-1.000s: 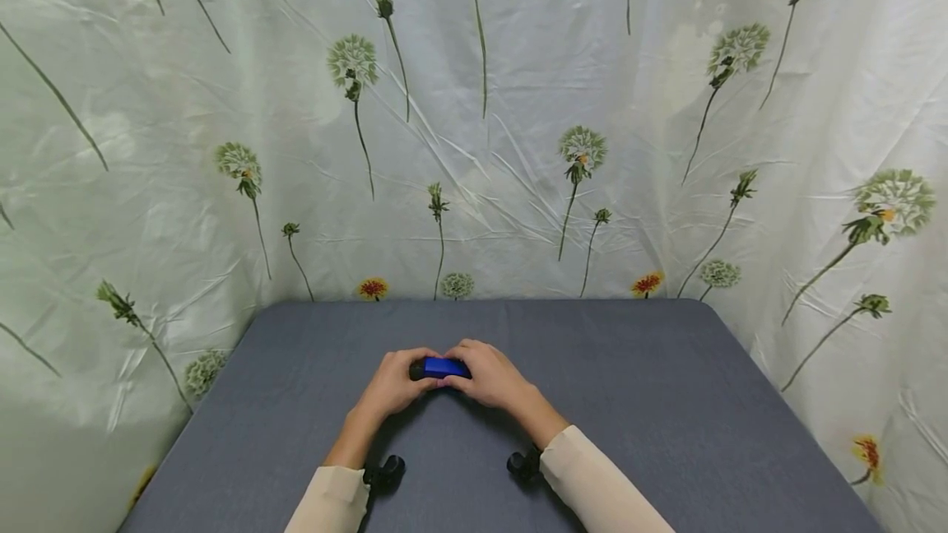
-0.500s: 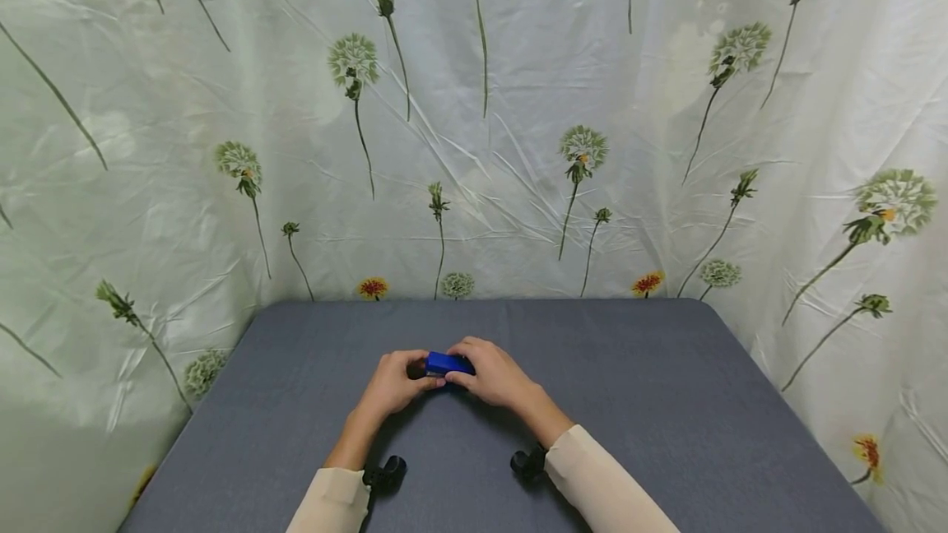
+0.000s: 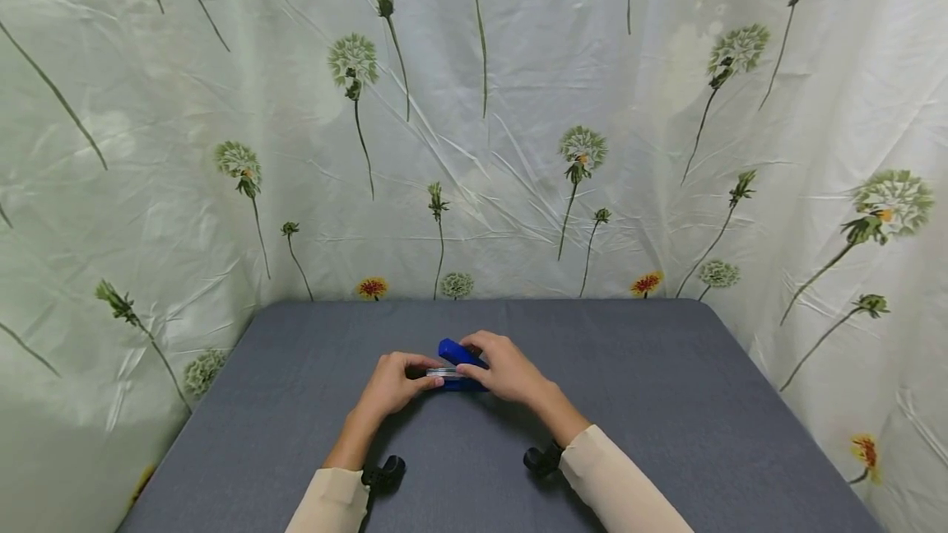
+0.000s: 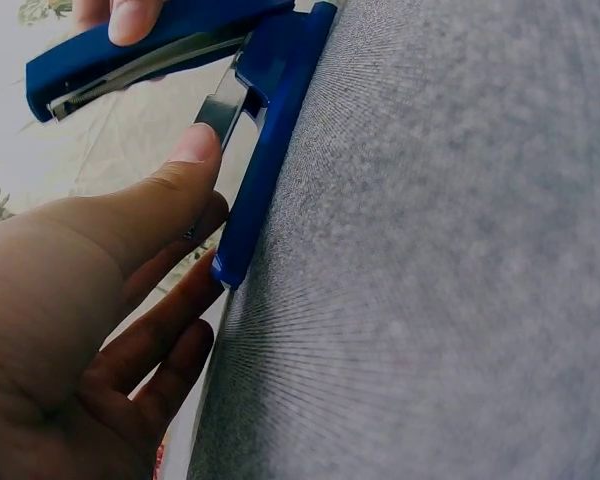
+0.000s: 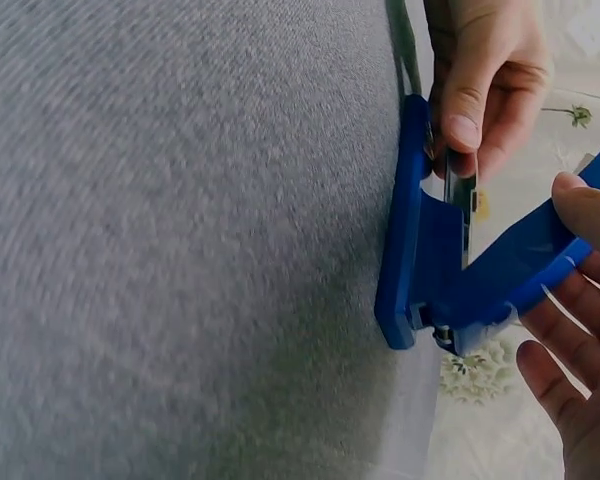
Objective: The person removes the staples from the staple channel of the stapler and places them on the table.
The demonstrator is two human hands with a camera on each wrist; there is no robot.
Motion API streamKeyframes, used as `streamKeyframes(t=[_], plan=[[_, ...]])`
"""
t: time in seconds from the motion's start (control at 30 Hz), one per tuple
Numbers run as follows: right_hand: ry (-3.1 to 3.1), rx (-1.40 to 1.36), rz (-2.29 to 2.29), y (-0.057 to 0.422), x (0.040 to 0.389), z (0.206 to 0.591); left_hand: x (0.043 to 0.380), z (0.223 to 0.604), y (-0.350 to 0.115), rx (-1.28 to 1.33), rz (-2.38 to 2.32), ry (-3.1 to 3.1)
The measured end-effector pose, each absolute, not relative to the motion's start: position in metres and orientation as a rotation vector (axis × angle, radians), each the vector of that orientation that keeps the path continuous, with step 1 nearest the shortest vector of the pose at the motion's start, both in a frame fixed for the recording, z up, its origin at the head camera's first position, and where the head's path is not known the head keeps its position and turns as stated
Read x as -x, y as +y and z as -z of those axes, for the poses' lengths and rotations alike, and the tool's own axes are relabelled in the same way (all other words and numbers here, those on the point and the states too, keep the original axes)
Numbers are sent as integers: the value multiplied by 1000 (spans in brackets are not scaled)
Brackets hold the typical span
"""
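A blue stapler (image 3: 453,350) sits on the grey cloth in the head view, its top cover swung up from the base. My left hand (image 3: 392,385) pinches the metal staple magazine (image 4: 220,108) between thumb and fingers, at the stapler's left end. In the left wrist view other left fingers lie right by the tip of the base (image 4: 255,200). My right hand (image 3: 507,370) grips the raised top cover (image 5: 525,255), thumb on one side and fingers on the other. The hinge (image 5: 442,335) shows at the lower end in the right wrist view.
A grey cloth-covered table (image 3: 629,410) extends around both hands. Behind it hangs a pale curtain (image 3: 518,64) printed with dandelions. Black wrist-worn devices (image 3: 385,474) stick inward from both forearms, low over the table.
The stapler's top cover has swung up and away from the magazine, exposing the metal. My right hand has risen with it and shifted slightly right; the left has barely moved.
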State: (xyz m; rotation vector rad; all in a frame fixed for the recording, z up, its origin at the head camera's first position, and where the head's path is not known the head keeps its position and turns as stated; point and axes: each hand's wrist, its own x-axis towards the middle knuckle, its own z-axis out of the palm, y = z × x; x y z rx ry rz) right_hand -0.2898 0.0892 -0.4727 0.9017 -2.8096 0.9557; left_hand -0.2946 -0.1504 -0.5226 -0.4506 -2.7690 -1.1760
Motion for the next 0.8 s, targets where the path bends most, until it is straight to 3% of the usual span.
streamKeyframes(t=[0.8], plan=[[-2798, -830, -1110, 136, 288, 463, 293, 522, -149, 426, 1126, -2780]])
